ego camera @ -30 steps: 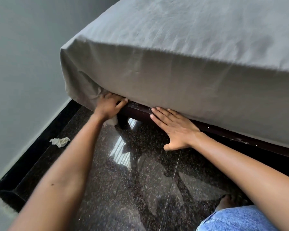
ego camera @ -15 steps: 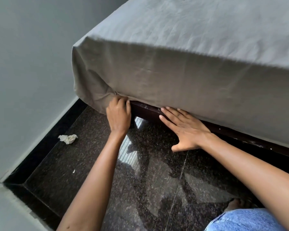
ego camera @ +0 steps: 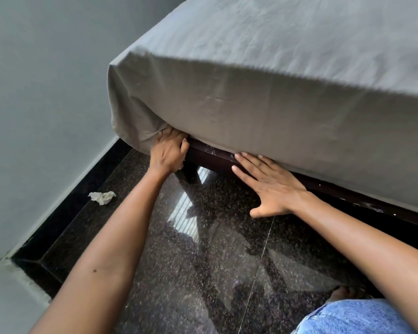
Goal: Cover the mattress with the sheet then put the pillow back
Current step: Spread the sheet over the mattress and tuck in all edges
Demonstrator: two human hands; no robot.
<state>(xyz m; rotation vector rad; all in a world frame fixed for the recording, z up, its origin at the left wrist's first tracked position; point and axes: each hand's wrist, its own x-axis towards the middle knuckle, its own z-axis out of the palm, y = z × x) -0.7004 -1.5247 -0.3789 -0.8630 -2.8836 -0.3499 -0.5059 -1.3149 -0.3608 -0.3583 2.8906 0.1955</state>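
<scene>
A grey sheet (ego camera: 263, 100) covers the mattress top and hangs down its side to the dark wooden bed frame (ego camera: 215, 157). My left hand (ego camera: 168, 153) is at the mattress corner, its fingers curled into the bunched sheet edge and pushed up under the mattress. My right hand (ego camera: 268, 184) lies flat with straight fingers against the bed frame, its fingertips at the sheet's lower hem. No pillow is in view.
A grey wall (ego camera: 46, 92) runs close along the left of the bed. The floor (ego camera: 203, 261) is dark polished stone. A crumpled white scrap (ego camera: 103, 196) lies by the skirting. My knee in blue denim (ego camera: 352, 317) shows at the bottom right.
My left hand has moved from beside the frame up into the sheet folds at the corner. The right hand has stayed flat on the frame. The view has shifted slightly.
</scene>
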